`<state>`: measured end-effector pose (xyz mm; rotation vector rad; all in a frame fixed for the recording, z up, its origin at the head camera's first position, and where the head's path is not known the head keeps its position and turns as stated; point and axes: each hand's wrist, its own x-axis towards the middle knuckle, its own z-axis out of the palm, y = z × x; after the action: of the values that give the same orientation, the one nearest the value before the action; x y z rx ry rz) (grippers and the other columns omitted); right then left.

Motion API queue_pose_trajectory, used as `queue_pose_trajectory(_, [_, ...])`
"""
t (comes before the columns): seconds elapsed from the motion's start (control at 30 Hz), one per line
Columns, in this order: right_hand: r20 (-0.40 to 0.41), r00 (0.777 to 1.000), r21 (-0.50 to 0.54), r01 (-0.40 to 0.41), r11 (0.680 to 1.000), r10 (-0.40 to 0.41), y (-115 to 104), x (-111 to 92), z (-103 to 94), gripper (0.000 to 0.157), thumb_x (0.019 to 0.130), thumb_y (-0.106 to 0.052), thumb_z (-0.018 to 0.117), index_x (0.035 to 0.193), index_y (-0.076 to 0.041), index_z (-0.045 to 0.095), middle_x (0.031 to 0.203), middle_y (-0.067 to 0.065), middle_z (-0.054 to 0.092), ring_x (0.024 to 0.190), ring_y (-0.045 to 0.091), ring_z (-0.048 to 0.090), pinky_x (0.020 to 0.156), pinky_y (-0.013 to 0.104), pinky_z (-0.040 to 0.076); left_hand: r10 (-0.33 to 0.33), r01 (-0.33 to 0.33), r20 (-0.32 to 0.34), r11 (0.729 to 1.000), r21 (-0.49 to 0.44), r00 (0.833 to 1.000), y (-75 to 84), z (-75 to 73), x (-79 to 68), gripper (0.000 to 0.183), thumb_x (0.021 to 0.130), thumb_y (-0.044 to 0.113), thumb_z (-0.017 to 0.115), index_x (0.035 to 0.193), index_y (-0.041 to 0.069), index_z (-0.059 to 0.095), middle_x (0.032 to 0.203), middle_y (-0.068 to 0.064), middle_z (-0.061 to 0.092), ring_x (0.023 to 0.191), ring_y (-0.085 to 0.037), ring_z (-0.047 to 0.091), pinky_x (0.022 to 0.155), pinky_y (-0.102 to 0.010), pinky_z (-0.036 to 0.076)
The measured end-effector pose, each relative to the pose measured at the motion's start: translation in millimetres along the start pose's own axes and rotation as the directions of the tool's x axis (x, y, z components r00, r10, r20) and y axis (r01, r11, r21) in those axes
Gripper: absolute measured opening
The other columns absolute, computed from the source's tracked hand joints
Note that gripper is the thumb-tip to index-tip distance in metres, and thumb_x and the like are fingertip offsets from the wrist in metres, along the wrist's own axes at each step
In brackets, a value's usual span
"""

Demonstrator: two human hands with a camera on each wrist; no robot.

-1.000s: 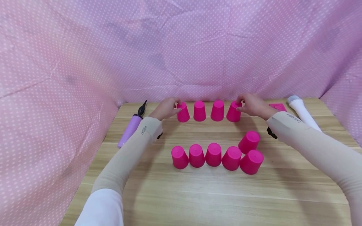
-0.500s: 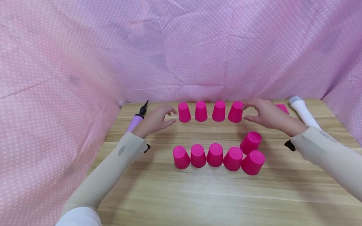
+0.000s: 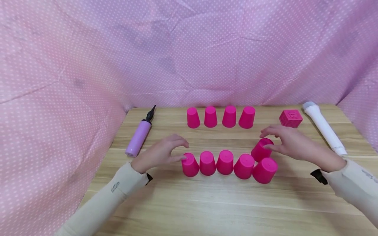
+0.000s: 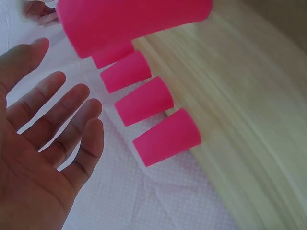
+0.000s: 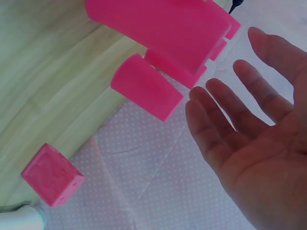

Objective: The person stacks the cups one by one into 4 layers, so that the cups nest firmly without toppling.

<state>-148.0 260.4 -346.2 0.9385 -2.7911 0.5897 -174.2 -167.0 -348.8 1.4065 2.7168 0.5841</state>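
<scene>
Several pink cups stand upside down in a front row, among them a leftmost cup (image 3: 190, 166) and a rightmost cup (image 3: 265, 170). Just behind the right end stands another pink cup (image 3: 260, 151). My left hand (image 3: 160, 152) is above and left of the leftmost cup, its thumb overlapping the cup's top; contact cannot be told. In the left wrist view its fingers (image 4: 57, 115) are spread and hold nothing. Over the cup behind the right end hovers my right hand (image 3: 293, 144), thumb and fingers apart. The right wrist view has its palm bare beside a large near cup (image 5: 163, 33).
Farther back is a spaced row of pink cups (image 3: 210, 117). A purple hand pump (image 3: 138, 137) with a black nozzle lies at the left. On the right are a pink cube (image 3: 290, 118) and a white microphone (image 3: 325, 129). Pink dotted cloth (image 3: 189, 49) borders the wooden table (image 3: 206, 206).
Both hands have let go of the back row's end cups and come back toward the front cups. The pink cube, partly covered before, is now uncovered.
</scene>
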Motion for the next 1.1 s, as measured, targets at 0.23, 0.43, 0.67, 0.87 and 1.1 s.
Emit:
queue_pose_trajectory(0.23, [-0.011, 1.000, -0.011, 0.012, 1.000, -0.012, 2.6, -5.4, 5.4, 0.040, 0.064, -0.009, 0.086, 0.099, -0.011, 0.067, 0.101, 0.002, 0.063, 0.091, 0.022, 0.062, 0.071, 0.039, 0.052, -0.044, 0.045, 0.057, 0.999, -0.024, 0.997, 2.1, 6.2, -4.5, 0.034, 0.083, 0.032, 0.074, 0.111, 0.016, 0.064, 0.111, 0.006, 0.058, 0.104, -0.009, 0.052, 0.089, -0.027, 0.045])
queue_pose_trajectory(0.43, [-0.001, 1.000, 0.007, 0.031, 0.999, -0.031, 3.8, -5.0, 9.1, 0.038, 0.064, -0.007, 0.086, 0.098, -0.010, 0.068, 0.094, -0.002, 0.063, 0.083, 0.015, 0.059, 0.068, 0.035, 0.052, -0.060, 0.063, 0.070, 0.997, -0.047, 0.996, 4.9, 6.9, -5.3, 0.032, 0.083, 0.030, 0.074, 0.111, 0.016, 0.065, 0.110, 0.007, 0.058, 0.104, -0.008, 0.051, 0.089, -0.026, 0.045])
queue_pose_trajectory(0.67, [0.012, 1.000, 0.021, 0.016, 1.000, -0.016, 2.9, -4.7, 10.5, 0.037, 0.066, -0.006, 0.085, 0.098, -0.009, 0.067, 0.092, -0.004, 0.062, 0.080, 0.011, 0.058, 0.067, 0.034, 0.052, -0.057, 0.063, 0.079, 0.995, -0.080, 0.995, 6.0, 7.9, -6.1, 0.030, 0.083, 0.030, 0.074, 0.109, 0.018, 0.065, 0.107, 0.010, 0.057, 0.103, -0.013, 0.054, 0.089, -0.025, 0.044])
queue_pose_trajectory(0.87, [0.026, 1.000, 0.041, 0.006, 0.999, -0.007, 3.6, -5.6, 10.5, 0.036, 0.067, -0.006, 0.084, 0.099, -0.009, 0.067, 0.093, -0.005, 0.062, 0.079, 0.011, 0.058, 0.066, 0.032, 0.051, -0.049, 0.058, 0.099, 0.995, -0.086, 0.994, 6.6, 9.1, -6.9, 0.028, 0.082, 0.030, 0.074, 0.107, 0.020, 0.065, 0.106, 0.012, 0.057, 0.102, -0.008, 0.052, 0.089, -0.024, 0.044])
queue_pose_trajectory(1.1, [0.038, 0.999, 0.042, -0.003, 0.999, 0.001, 3.1, -6.9, 9.2, 0.039, 0.067, -0.005, 0.084, 0.101, -0.010, 0.067, 0.096, -0.003, 0.062, 0.083, 0.013, 0.059, 0.068, 0.036, 0.052, -0.056, 0.067, 0.114, 0.993, -0.095, 0.992, 6.3, 10.7, -7.6, 0.027, 0.083, 0.027, 0.074, 0.108, 0.020, 0.065, 0.106, 0.012, 0.057, 0.102, -0.009, 0.053, 0.090, -0.024, 0.044])
